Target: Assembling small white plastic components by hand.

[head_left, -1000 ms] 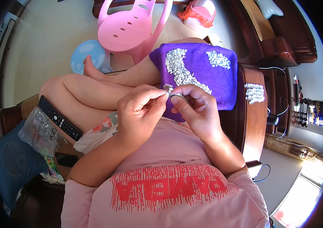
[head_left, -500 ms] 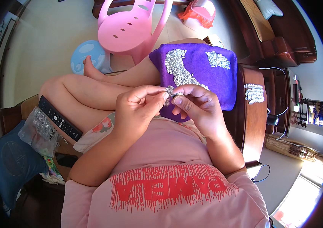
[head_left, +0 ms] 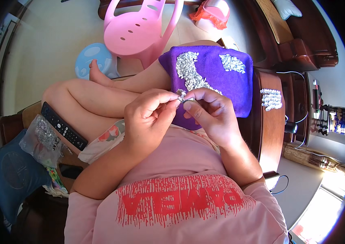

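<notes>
In front of my belly, my left hand pinches a small silvery beaded piece between thumb and forefinger. My right hand meets it there, thumb and forefinger pressed together at the piece's right side. Something small and dark shows at the right fingertips, too small to name. Just beyond the hands, a purple towel lies over my leg. On it are a long curved heap of silvery rice-shaped beads and a smaller bead patch at its far right.
Rows of beaded pieces lie on the wooden armrest. At left are a remote control, a clear plastic bag and a blue cushion. Ahead stand a pink chair, blue stool and pink bin.
Both hands stay together at almost the same place. The fingertips shift slightly, and the dark bit at the right fingertips shows less. The beads and the towel look unchanged.
</notes>
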